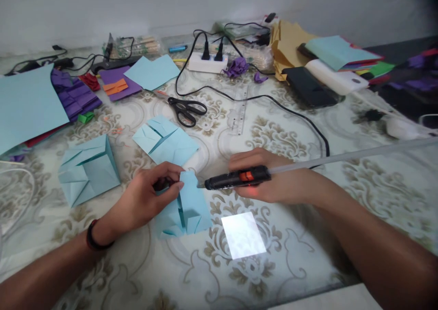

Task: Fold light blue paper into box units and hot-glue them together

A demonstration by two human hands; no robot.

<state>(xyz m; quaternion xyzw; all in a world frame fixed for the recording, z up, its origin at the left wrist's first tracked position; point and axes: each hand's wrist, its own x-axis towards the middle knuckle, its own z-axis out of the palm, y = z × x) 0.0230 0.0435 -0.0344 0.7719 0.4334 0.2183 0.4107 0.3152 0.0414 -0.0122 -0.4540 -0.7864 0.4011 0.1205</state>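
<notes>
In the middle of the head view, my left hand [150,191] pinches the upper flap of a folded light-blue paper piece [196,212] between thumb and fingers. My right hand [270,186] is wrapped round a black hot glue gun [236,177] with an orange-red part. Its nozzle points left, close to the raised flap; whether it touches the paper I cannot tell. A clear glue stick [342,157] sticks out of the gun's back end toward the right. Two more folded light-blue paper pieces, a boxy one [89,170] and a flatter one [166,141], lie beyond and left of my left hand.
Black-handled scissors [187,110] and a clear ruler [238,111] lie beyond my hands. A black cable [273,101] runs from a white power strip [208,62] toward my right hand. Light-blue sheets [30,104] lie left; a dark phone [310,87] rests at right.
</notes>
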